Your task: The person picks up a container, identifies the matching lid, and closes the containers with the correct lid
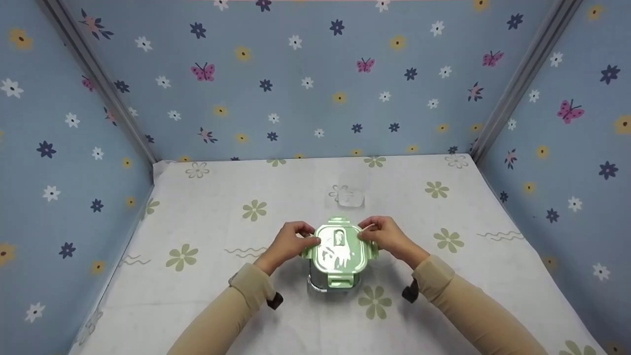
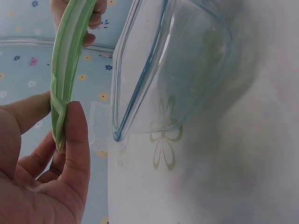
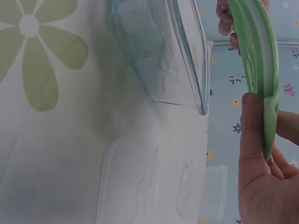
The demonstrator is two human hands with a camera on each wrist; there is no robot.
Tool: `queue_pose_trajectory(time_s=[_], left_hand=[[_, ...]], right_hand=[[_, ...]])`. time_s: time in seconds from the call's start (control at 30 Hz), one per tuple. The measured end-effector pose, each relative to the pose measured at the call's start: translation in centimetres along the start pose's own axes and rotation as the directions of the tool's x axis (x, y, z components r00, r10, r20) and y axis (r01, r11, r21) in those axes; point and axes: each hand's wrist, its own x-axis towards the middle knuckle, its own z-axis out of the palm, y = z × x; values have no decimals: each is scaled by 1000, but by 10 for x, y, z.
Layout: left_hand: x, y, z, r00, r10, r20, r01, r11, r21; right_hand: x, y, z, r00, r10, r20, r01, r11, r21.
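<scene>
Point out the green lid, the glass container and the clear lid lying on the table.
green lid [image 1: 339,249], head view, middle of its top.
glass container [image 2: 177,60], left wrist view, its side wall.
clear lid [image 3: 140,186], right wrist view, its flat middle.

Glossy green plastic lid [image 1: 339,249]; clear smooth glass container [image 2: 173,60]; matt tablecloth [image 1: 222,296]

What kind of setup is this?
Likely a staged recording booth, not a kitchen: flower-and-butterfly wall panels on three sides, a floral tablecloth, and both hands holding a green lid above a glass container.
</scene>
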Motion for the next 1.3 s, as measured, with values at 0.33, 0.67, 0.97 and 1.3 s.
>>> queue_pose_trajectory(time_s=[0.33,0.67,0.97,1.3], left_hand=[[-5,-7,3,1000,-23,-7,23,999,36],[-11,-18,8,1000,7,-15,-5,993,121],[-13,-26,10,999,27,-36,-22,992,121],[-17,-26,11,998,57,-38,-52,992,113]], right_hand=[[1,7,3,1000,-26,1,26,995,-93],[2,20,14,999,-31,-30,26,989,-143],[1,26,19,998,-49,-37,42,985,-169],[1,30,21,997,-60,-41,52,984,-172]])
